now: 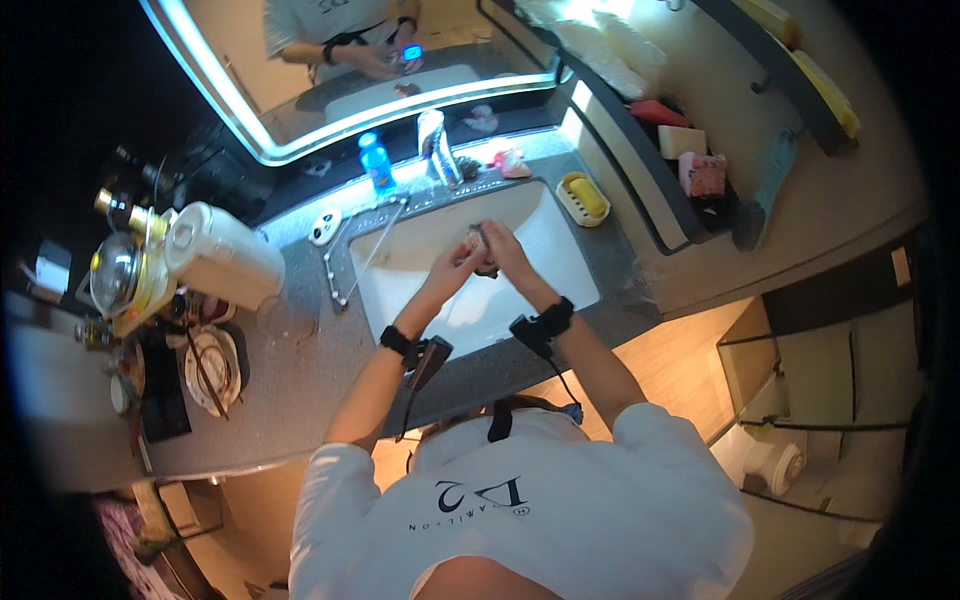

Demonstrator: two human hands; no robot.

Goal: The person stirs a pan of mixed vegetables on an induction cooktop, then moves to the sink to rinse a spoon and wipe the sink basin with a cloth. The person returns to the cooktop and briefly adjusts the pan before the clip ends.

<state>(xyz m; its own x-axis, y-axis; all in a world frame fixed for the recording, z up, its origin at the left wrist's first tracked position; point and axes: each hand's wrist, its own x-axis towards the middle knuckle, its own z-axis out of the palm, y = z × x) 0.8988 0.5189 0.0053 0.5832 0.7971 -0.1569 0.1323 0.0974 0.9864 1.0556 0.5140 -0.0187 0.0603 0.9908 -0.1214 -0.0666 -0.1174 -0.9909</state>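
Note:
Over the white sink basin (551, 255), both of my hands meet around a small, dark and pale mottled object (486, 266) that I cannot make out. My left hand (456, 268) has its fingers on the lower left side of it. From the right, my right hand (504, 241) grips its upper part. The fingers cover much of the object. Behind the basin stands a shiny faucet (439, 146), with a dark scrubber (469, 168) beside its base. Each wrist wears a black strap with a small device on it.
A yellow soap in a holder (585, 199) sits right of the basin, a blue bottle (376, 163) behind it. A white container (225, 255) and a plate with chopsticks (211, 367) stand on the left counter. A rail shelf (645, 161) holds sponges at the right wall.

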